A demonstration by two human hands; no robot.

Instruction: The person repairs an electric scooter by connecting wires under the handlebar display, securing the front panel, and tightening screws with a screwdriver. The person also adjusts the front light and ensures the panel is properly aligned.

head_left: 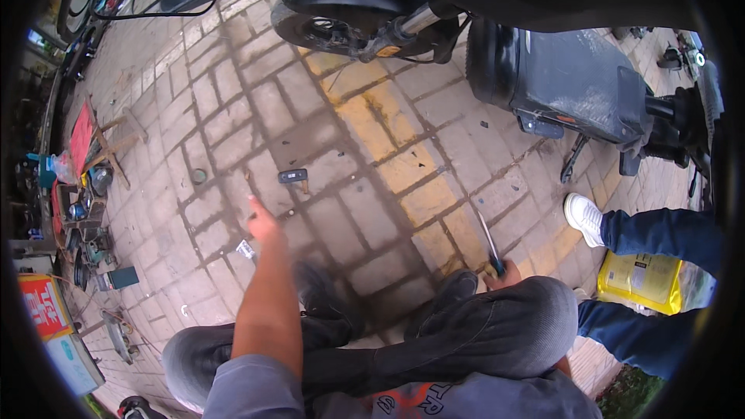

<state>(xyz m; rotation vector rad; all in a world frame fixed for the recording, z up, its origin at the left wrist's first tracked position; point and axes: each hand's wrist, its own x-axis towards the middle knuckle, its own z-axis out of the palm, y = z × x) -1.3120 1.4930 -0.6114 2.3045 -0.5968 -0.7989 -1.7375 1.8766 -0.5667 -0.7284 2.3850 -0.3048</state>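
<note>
Squatting on brick paving, I stretch my left hand (265, 222) forward over the ground, its index finger out and nothing visible in it. Just beyond it, to the right, lies a small black rectangular device (292, 176). My right hand (506, 274), low beside my right knee, is closed around the handle of a screwdriver (484, 230). The screwdriver's long thin shaft slants away over the yellow bricks. My right fingers are partly hidden by the handle and the knee. A scrap of white paper (246, 249) rests left of my left forearm.
An electric scooter's wheel (334, 27) stands ahead, with another dark scooter (574, 81) at the right. At right, a person's white shoe (583, 219) is near a yellow package (641, 281). Tools and boxes (116, 278) line the left, near a wooden stool (105, 147).
</note>
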